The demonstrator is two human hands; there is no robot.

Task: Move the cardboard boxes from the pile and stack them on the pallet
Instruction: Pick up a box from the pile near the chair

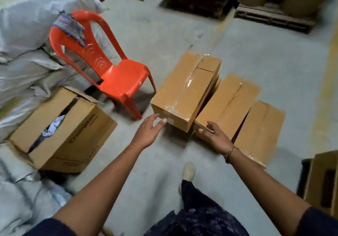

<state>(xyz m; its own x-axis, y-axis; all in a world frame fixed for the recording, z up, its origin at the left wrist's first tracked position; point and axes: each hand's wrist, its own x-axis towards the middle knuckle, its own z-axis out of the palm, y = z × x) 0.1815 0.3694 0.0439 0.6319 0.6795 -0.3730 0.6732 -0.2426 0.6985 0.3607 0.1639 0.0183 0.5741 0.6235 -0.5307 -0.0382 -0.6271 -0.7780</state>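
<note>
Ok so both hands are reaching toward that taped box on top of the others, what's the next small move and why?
Probably close both hands on the near end of the taped box. The left hand is open beside its near left corner and the right hand is open by the right corner, neither gripping yet. The box lies tilted across the lower boxes, so it comes off first.

Bare floor [164, 162] lay open between both hands and the taped box [184, 91]. Red chair [117, 74] leg stood close on its left, two flat boxes [237, 111] pressed against its right. Open carton [60, 129] blocked far left.
</note>
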